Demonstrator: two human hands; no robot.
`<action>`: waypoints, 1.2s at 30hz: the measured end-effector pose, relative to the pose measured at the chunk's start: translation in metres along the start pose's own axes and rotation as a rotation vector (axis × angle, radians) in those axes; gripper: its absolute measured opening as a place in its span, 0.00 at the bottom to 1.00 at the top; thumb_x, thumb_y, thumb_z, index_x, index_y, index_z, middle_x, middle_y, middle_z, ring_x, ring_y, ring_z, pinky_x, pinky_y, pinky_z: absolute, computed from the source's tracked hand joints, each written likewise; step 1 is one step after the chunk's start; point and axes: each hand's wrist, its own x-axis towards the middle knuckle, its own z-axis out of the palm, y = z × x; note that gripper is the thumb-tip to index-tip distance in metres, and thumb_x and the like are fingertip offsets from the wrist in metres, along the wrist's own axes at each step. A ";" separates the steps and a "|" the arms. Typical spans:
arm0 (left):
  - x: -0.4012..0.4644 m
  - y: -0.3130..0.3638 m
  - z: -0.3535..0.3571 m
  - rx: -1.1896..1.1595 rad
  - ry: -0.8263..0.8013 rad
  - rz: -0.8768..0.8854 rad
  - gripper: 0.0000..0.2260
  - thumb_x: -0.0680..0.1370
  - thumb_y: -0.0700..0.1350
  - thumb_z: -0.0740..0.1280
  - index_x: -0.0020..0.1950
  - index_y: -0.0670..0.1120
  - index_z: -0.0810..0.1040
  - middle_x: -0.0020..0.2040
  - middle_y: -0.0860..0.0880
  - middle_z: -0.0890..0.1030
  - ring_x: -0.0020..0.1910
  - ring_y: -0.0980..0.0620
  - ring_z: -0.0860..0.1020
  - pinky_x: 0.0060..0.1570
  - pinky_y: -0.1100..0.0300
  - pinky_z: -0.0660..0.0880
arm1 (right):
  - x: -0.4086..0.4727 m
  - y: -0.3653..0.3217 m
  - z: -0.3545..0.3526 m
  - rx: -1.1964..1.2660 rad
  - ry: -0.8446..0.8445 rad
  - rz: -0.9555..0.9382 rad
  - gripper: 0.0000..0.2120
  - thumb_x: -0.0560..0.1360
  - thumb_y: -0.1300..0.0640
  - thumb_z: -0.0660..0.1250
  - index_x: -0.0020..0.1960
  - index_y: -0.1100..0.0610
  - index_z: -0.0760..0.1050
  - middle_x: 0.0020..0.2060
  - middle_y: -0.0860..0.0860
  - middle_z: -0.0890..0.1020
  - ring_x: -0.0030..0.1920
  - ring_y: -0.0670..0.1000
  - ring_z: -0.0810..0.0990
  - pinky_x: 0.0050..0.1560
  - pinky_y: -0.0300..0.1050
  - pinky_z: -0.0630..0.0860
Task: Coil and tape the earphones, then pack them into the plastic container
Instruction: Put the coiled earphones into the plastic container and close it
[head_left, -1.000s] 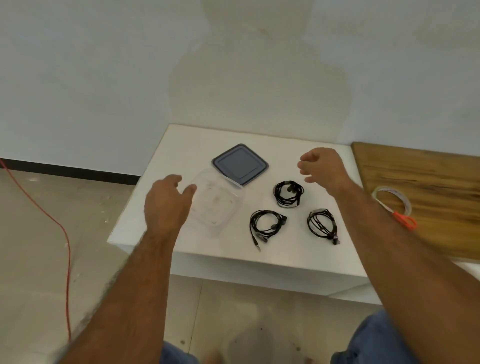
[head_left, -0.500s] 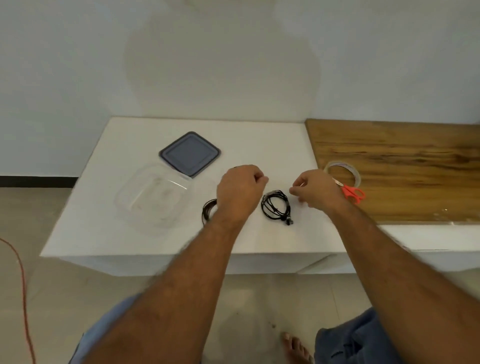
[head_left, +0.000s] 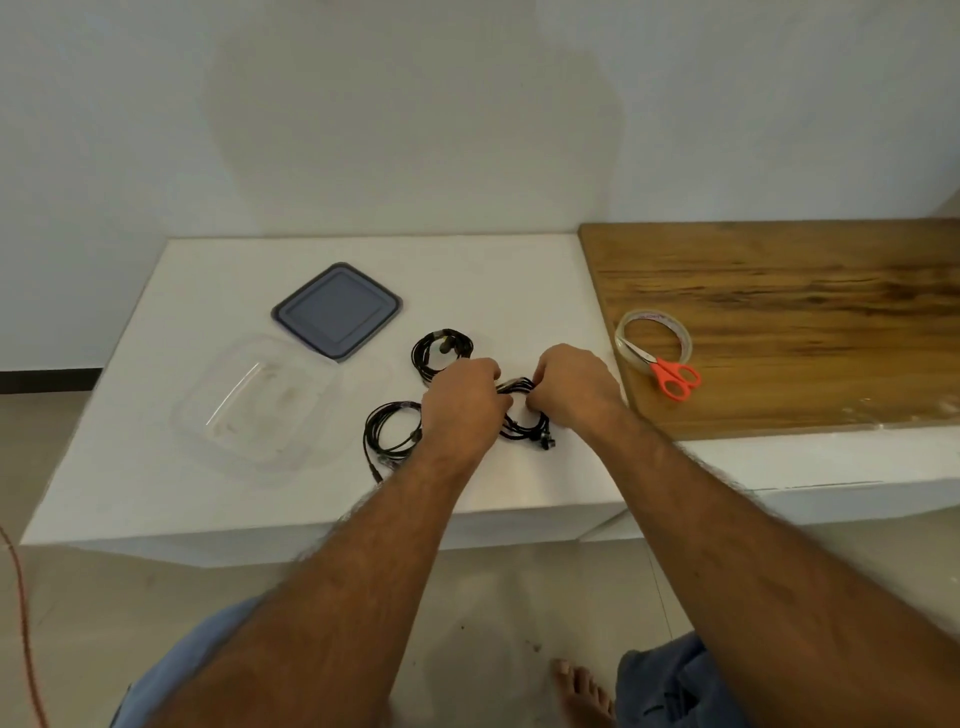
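On the white table (head_left: 218, 291), the clear container (head_left: 254, 405) sits open beside its grey lid (head_left: 337, 310). Both hands, left hand (head_left: 460, 402) and right hand (head_left: 574, 387), pinch the middle earphone coil (head_left: 524, 428); two other coils (head_left: 441, 349) lie nearby.

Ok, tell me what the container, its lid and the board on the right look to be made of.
Container: clear glossy plastic, apparently; the white table shows through and its rim glints.
Lid: opaque grey-blue, matte, likely plastic with a darker rim.
Board: wood or wood-look laminate, brown streaked grain with a slight sheen.
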 end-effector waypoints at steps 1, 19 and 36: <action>0.000 -0.001 0.000 -0.008 -0.001 -0.002 0.14 0.77 0.49 0.68 0.59 0.45 0.79 0.53 0.47 0.82 0.51 0.47 0.80 0.47 0.54 0.76 | 0.000 -0.001 0.000 0.013 0.001 -0.002 0.08 0.69 0.59 0.69 0.48 0.55 0.80 0.40 0.52 0.82 0.40 0.54 0.82 0.40 0.43 0.80; -0.021 -0.061 -0.078 -0.894 -0.175 -0.142 0.07 0.77 0.47 0.70 0.53 0.47 0.82 0.45 0.51 0.85 0.41 0.56 0.82 0.36 0.62 0.75 | -0.031 -0.064 -0.042 0.572 -0.031 -0.169 0.07 0.67 0.66 0.74 0.43 0.60 0.81 0.39 0.58 0.84 0.37 0.56 0.85 0.34 0.51 0.83; -0.033 -0.216 -0.142 -0.631 0.301 -0.474 0.07 0.76 0.47 0.70 0.50 0.45 0.81 0.43 0.45 0.85 0.40 0.47 0.84 0.45 0.51 0.82 | -0.024 -0.255 0.046 0.436 -0.231 -0.223 0.07 0.68 0.66 0.77 0.40 0.60 0.80 0.37 0.60 0.85 0.37 0.59 0.86 0.44 0.56 0.84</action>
